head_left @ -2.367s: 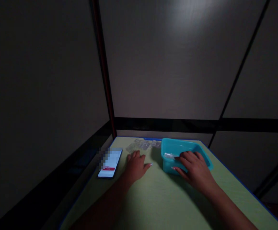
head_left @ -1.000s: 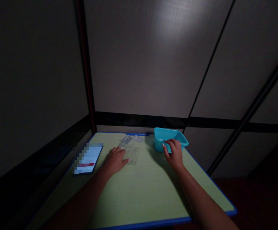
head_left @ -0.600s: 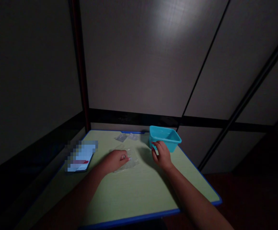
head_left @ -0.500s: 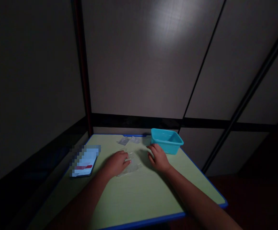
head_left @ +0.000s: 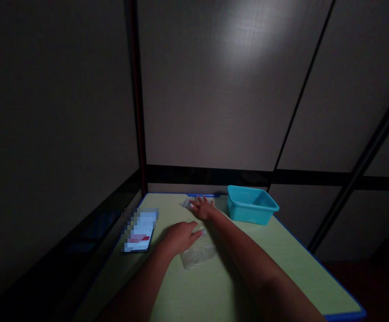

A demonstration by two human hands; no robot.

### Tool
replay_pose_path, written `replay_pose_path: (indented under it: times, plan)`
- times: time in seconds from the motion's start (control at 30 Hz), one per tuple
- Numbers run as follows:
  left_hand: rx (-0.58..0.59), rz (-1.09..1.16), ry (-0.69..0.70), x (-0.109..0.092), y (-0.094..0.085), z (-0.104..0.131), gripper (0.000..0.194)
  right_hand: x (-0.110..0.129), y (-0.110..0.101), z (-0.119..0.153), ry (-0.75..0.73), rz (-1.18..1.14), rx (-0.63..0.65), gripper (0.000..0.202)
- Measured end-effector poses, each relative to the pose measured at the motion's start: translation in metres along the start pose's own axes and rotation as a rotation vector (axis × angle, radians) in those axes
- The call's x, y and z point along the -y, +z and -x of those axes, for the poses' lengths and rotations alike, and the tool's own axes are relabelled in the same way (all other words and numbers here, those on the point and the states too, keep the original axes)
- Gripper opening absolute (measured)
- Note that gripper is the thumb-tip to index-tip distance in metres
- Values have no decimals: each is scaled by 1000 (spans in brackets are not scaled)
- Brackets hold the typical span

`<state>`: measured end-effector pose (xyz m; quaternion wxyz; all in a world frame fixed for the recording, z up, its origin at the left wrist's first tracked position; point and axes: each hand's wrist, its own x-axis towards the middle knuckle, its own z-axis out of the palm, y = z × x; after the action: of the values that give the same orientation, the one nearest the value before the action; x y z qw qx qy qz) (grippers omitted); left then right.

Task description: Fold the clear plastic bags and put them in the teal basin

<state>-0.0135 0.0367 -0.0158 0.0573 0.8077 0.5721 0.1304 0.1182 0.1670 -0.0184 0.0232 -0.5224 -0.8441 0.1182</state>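
A clear plastic bag [head_left: 198,258] lies flat on the light green table [head_left: 181,295]. Over its upper left part rests my left hand [head_left: 183,236], thumb and fingers apart. Farther back, my right hand [head_left: 203,208] reaches across with its fingers spread over small clear plastic packets [head_left: 186,202] near the table's far edge. The hand partly covers these packets, so their full outline is hidden.
To the right of my right hand stands a turquoise plastic basin [head_left: 251,213]. A phone [head_left: 141,232] with a lit, partly blurred screen is at the left edge. Dark panelled walls [head_left: 208,89] rise behind the table.
My right hand has moved from beside the basin, forward and left onto the small packets. The large clear bag now sits nearer to me relative to my left hand. The whole view has shifted.
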Motion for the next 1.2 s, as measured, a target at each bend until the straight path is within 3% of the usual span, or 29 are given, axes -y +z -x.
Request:
replay_pose_path:
  times: [0.17,0.37,0.43,0.53,0.6,0.67,0.77,0.93,1.2]
  plan:
    - [-112,-93,-114,2,-9,-2,42,-3,4,13,-34,21,40,58]
    - [-113,-13,-171,9,-5,-6,41,-16,3,67,-142,13,42,55]
    - [-118,38,-155,11,-2,-7,38,-21,-3,85,-230,-35,-47,53]
    - [-144,65,-134,15,2,-9,36,-36,-21,108,-368,-171,-416,49]
    - [-183,49,-131,17,4,-10,37,-53,-37,120,-269,-265,-667,49]
    - [-217,18,-146,18,6,-10,38,-72,-51,129,4,-369,-809,54]
    - [-211,-15,-183,19,10,-11,42,-101,-60,134,198,-417,-821,58]
    - [-156,-5,-117,19,14,-12,37,-125,-49,127,276,-420,-819,55]
    - [-122,84,-102,21,17,-10,23,-123,-41,120,199,-401,-903,45]
